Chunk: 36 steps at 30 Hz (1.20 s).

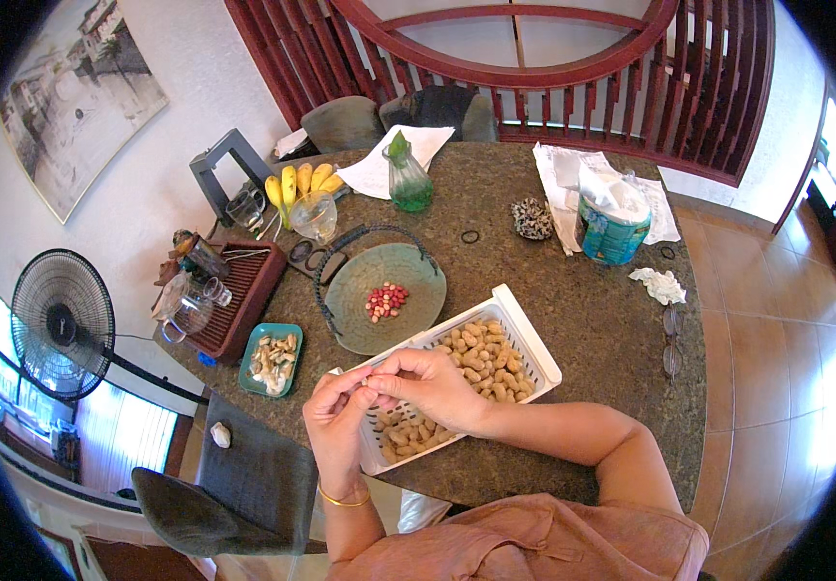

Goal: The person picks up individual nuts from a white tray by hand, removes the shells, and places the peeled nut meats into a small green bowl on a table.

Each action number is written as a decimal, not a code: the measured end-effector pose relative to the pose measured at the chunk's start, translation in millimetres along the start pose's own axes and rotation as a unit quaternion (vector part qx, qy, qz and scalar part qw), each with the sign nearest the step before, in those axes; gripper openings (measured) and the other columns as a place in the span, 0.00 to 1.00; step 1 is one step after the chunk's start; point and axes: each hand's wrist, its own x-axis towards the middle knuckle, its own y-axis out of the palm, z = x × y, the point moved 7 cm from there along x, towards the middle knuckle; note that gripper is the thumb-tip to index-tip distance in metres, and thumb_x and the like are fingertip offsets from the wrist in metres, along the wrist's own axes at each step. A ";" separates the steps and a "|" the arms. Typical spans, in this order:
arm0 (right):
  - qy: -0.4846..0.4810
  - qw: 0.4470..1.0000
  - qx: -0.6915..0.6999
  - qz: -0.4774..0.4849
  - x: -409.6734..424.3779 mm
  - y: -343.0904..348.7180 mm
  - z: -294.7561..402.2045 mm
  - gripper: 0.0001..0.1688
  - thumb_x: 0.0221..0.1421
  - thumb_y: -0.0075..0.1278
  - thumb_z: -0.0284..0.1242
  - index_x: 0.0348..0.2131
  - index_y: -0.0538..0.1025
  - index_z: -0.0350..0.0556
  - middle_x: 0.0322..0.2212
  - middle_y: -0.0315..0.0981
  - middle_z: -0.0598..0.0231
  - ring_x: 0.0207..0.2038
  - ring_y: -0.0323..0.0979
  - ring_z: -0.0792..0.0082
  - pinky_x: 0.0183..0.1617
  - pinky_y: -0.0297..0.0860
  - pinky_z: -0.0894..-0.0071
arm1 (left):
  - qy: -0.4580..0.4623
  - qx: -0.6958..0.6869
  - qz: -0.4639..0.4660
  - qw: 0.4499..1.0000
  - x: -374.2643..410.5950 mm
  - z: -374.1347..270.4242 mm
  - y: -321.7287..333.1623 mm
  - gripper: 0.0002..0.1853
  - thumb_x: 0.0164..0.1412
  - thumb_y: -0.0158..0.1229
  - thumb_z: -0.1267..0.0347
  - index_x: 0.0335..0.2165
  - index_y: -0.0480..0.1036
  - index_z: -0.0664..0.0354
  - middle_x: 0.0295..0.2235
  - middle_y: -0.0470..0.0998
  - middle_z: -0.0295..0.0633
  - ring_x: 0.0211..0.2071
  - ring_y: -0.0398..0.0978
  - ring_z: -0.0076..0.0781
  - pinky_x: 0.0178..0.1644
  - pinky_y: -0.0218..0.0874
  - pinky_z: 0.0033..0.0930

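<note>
My left hand (343, 407) and my right hand (425, 385) meet over the white slotted plastic basket (546, 361), their fingertips pinching a small piece of peanut (365, 381) between them. Fingers hide most of that piece. Unshelled peanuts (487, 356) fill much of the basket at both ends. Beyond it stands a round green dish (418, 272) with a dark braided handle, and shelled red and pale peanut kernels (386, 301) lie in its middle. Left of the dish, a small teal tray (296, 372) holds empty peanut shells (272, 357).
A wooden tea tray (265, 290) with glassware is at the left. Bananas (301, 185), a glass bowl (314, 216) and a green glass vase (409, 181) stand at the back. A tissue pack (614, 225), crumpled tissue (661, 285) and eyeglasses (672, 341) are at the right.
</note>
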 end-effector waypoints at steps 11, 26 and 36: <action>-0.034 0.992 0.083 -0.094 -9.9 -1.9 -10.1 0.10 0.61 0.49 0.28 0.35 0.74 0.37 0.28 0.73 0.68 0.30 0.70 0.82 0.35 0.69 0.82 | 0.022 0.000 -0.067 0.997 -1.5 3.8 8.2 0.06 0.54 0.57 0.80 0.33 0.77 0.67 0.30 0.74 0.34 0.31 0.70 0.20 0.38 0.61 0.20; 0.060 0.966 0.244 -0.059 -8.6 8.1 -16.5 0.17 0.62 0.48 0.32 0.46 0.72 0.40 0.35 0.74 0.66 0.36 0.72 0.78 0.43 0.70 0.78 | 0.020 0.002 -0.020 1.000 4.1 -1.2 -4.5 0.08 0.56 0.58 0.78 0.37 0.74 0.64 0.31 0.73 0.32 0.31 0.69 0.17 0.38 0.61 0.19; 0.098 0.984 0.146 -0.022 -6.4 5.4 -19.8 0.12 0.60 0.51 0.31 0.38 0.73 0.40 0.32 0.73 0.66 0.33 0.70 0.80 0.39 0.70 0.80 | -0.039 0.036 0.036 0.998 3.9 0.1 -1.3 0.09 0.54 0.58 0.80 0.37 0.76 0.67 0.33 0.74 0.36 0.33 0.73 0.20 0.39 0.64 0.20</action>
